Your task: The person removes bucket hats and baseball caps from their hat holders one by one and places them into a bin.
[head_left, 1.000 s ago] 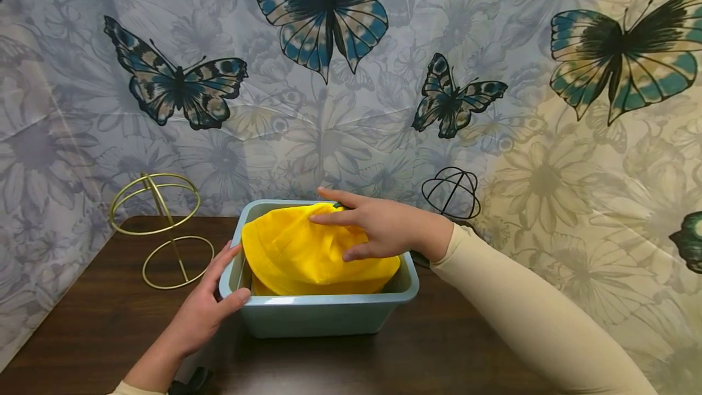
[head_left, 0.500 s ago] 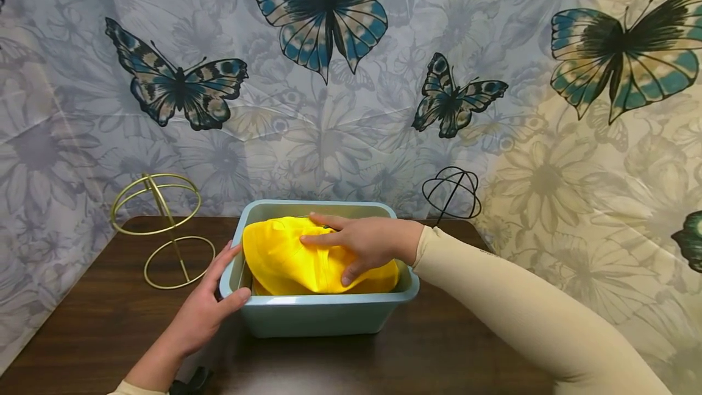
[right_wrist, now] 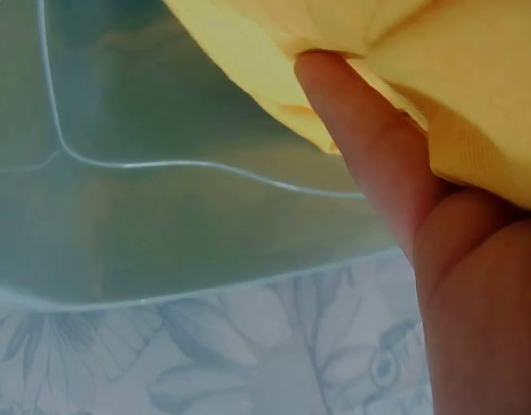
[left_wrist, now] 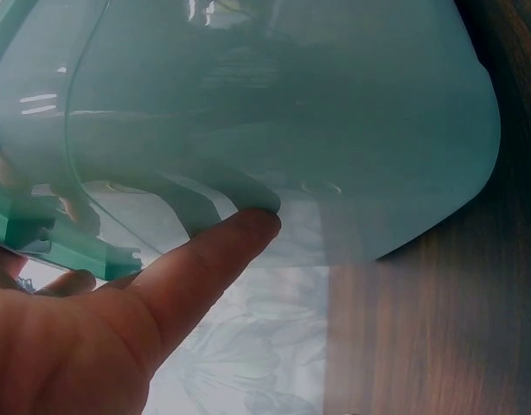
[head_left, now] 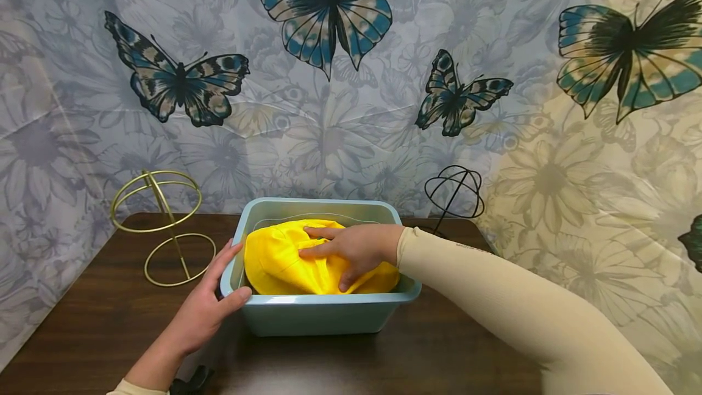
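A crumpled yellow fabric hat [head_left: 285, 258] lies in a pale blue-green plastic bin [head_left: 318, 316]. My right hand [head_left: 364, 249] presses down on the hat with its fingers spread. Close up in the right wrist view, one straight finger [right_wrist: 361, 138] meets a fold of the yellow cloth [right_wrist: 473, 86]. My left hand [head_left: 205, 306] rests at the bin's near left corner, thumb along the front rim and fingers extended along the left side. The left wrist view has the thumb [left_wrist: 222, 259] lying straight against the bin's smooth outer wall [left_wrist: 361, 130].
On the dark wood table [head_left: 450, 334], a gold wire stand [head_left: 164, 206] is behind the left hand. A black wire stand [head_left: 446, 197] rises at the back right. Close behind the table hangs a butterfly-patterned cloth [head_left: 329, 120]. A small black object [head_left: 192, 380] lies near the left wrist.
My right hand has moved down and slightly left, pressing the hat lower into the bin, so more of its back inner wall shows. The left hand stays at the corner.
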The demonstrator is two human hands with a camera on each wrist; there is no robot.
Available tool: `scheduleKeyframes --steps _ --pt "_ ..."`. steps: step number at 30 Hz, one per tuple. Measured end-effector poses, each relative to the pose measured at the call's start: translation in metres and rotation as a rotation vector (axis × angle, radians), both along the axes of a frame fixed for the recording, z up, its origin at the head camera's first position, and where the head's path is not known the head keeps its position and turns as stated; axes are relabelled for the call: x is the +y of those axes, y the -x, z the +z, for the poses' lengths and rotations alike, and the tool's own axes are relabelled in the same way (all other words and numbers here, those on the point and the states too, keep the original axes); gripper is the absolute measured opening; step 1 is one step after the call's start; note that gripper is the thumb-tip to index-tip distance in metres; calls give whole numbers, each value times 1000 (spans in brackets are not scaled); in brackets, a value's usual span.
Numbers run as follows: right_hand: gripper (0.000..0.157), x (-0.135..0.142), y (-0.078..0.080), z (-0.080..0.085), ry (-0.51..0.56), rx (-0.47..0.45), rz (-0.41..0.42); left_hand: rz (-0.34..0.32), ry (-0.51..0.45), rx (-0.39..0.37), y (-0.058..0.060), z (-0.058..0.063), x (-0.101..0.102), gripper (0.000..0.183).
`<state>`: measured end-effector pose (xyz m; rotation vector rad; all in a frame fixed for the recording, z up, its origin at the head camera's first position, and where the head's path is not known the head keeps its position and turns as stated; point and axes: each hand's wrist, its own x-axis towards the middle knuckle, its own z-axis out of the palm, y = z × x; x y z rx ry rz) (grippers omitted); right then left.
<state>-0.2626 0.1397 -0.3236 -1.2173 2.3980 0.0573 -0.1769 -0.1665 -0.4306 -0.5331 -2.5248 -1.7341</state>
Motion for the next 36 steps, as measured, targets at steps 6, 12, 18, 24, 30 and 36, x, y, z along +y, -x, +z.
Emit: scheduleKeyframes --steps 6,12,18,24,30,36 --pt "90 -7 7 -9 -37 -7 23 11 13 -2 1 2 0 74" --pt "87 -14 15 -23 -63 -5 30 8 10 -1 3 2 0 74" --pt "87 -19 21 -38 -97 -42 28 16 17 3 4 1 0 74" --pt "84 -22 22 -49 -105 -29 46 27 30 6 5 0 0 74" --pt "83 -24 20 -54 -115 -55 27 23 34 4 2 -2 1 74" --pt "84 -28 19 -53 -152 -34 47 19 16 8 2 -1 0 74"
